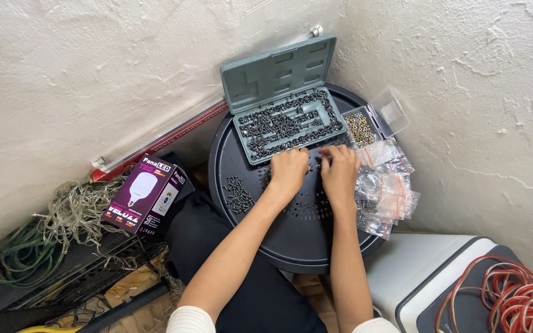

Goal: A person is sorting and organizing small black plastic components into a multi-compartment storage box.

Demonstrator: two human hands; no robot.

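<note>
View from above of a person's two bare hands at work on a round black table (pixel 303 240) set in a corner between two rough white walls. The left hand (pixel 289 171) and right hand (pixel 339 170) lie side by side, knuckles up, fingers curled down onto the table top just in front of an open grey-green case (pixel 282 98). Whether either hand grips anything cannot be told, as the fingertips are hidden under the hands. The case's lid stands up against the wall; its tray is heaped with small dark screws (pixel 288 126). A smaller pile of dark screws (pixel 237 191) lies loose on the table, left of the left hand and apart from it. Just right of the case sits a small clear box (pixel 360 128) of brass-coloured bits, its lid open. Clear plastic bags (pixel 387 188) with red strips lie at the table's right edge, touching the right hand's side. On the floor at left are a purple bulb box (pixel 146 196), a tangle of pale and green wire (pixel 50 231) and a long red tube (pixel 168 137) along the wall. At lower right, a coil of red cable (pixel 513 299) rests on a white and dark appliance (pixel 430 277)
</note>
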